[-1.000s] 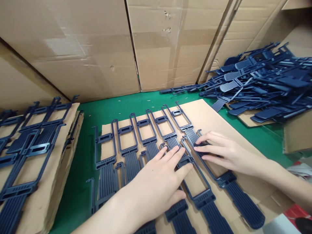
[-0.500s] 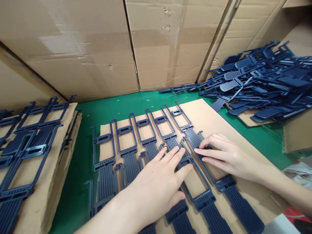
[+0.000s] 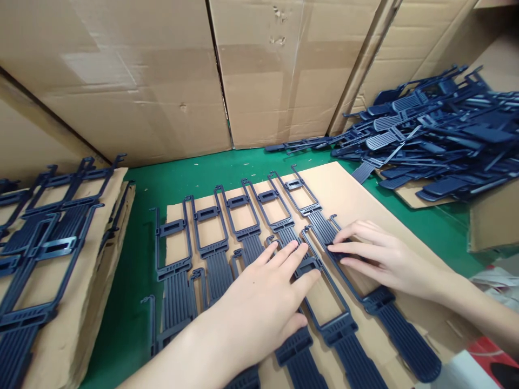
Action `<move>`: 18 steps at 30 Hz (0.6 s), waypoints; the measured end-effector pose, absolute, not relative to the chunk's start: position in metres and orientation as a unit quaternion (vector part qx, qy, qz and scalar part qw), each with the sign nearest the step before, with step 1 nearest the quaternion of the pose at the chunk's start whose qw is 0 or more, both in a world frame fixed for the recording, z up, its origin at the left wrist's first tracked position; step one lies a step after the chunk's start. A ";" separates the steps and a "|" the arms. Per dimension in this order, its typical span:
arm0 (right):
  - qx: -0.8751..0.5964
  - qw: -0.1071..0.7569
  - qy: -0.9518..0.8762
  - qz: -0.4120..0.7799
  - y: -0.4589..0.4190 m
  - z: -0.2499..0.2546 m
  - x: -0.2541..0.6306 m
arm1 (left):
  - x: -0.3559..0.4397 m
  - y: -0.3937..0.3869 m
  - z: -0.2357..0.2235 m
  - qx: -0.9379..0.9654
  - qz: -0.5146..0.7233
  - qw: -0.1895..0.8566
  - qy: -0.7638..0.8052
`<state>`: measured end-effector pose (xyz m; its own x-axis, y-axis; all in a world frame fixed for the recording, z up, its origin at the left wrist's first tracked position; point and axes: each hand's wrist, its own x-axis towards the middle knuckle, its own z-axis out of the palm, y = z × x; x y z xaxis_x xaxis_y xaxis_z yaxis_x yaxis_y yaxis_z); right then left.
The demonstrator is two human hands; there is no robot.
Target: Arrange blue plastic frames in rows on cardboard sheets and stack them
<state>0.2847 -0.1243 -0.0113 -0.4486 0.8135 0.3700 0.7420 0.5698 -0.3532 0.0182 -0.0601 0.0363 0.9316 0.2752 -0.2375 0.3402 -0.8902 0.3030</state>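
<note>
My left hand [image 3: 270, 294] lies flat, fingers spread, across several dark blue plastic frames with ribbed paddle ends. Its fingertips rest on the crossbar area of one frame [image 3: 343, 319] in the nearer row. My right hand [image 3: 375, 256] is closed, fingers bent together, on the upper part of the rightmost near frame, whose ribbed paddle [image 3: 409, 340] points toward me. The crossbar under those fingers is mostly hidden. Both rows of frames lie on a cardboard sheet [image 3: 348, 189]; the farther row includes a frame [image 3: 243, 210] with its hooked ends facing the wall.
A heap of similar dark blue pieces [image 3: 441, 135] fills the back right. At left, more frames lie on stacked cardboard sheets [image 3: 77, 319]. Large cardboard boxes [image 3: 284, 97] stand behind the green table [image 3: 178, 174]. A white and red item [image 3: 478, 362] sits at the lower right.
My right hand has shifted slightly right, and the rightmost near frame has moved a little with it. My left hand stays almost in place.
</note>
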 end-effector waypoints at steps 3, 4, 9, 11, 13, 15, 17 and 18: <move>-0.461 0.255 -0.846 0.080 -0.127 -0.009 0.286 | 0.019 -0.060 0.037 0.968 -0.096 0.170 0.159; -0.461 0.254 -0.846 0.084 -0.128 -0.009 0.286 | 0.019 -0.059 0.037 0.968 -0.095 0.170 0.158; -0.470 0.249 -0.842 0.095 -0.128 -0.008 0.287 | 0.019 -0.060 0.035 0.968 -0.088 0.171 0.159; -0.468 0.250 -0.842 0.093 -0.127 -0.009 0.286 | 0.018 -0.060 0.035 0.969 -0.086 0.169 0.160; -0.465 0.254 -0.844 0.085 -0.126 -0.009 0.285 | 0.019 -0.061 0.035 0.969 -0.088 0.167 0.161; -0.464 0.257 -0.844 0.072 -0.124 -0.010 0.284 | 0.020 -0.061 0.035 0.969 -0.093 0.164 0.160; -0.467 0.259 -0.843 0.063 -0.123 -0.011 0.283 | 0.020 -0.061 0.036 0.969 -0.097 0.159 0.160; -0.468 0.260 -0.843 0.061 -0.122 -0.011 0.283 | 0.021 -0.061 0.036 0.970 -0.098 0.157 0.160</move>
<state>0.2828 -0.1221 -0.0112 -0.4271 0.8201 0.3808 0.7571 0.5546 -0.3453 0.0206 -0.0611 0.0355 0.9297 0.2786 -0.2407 0.3402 -0.9001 0.2722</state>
